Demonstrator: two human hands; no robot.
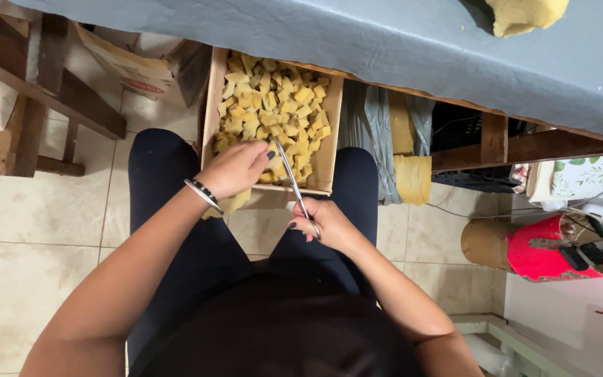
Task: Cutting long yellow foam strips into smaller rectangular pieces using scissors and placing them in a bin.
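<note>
The person wears dark navy trousers and a black top that leaves both arms bare from above the elbow down. On the left wrist, just behind the fingers, sit thin bracelets: one silver, one dark and beaded. The fingernails on both the left hand and the right hand are painted a dark colour.

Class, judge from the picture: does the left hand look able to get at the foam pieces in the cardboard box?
Probably yes. The left hand is already over the open-topped cardboard box, with the foam pieces uncovered below; only the scissors lie close beside it.
</note>
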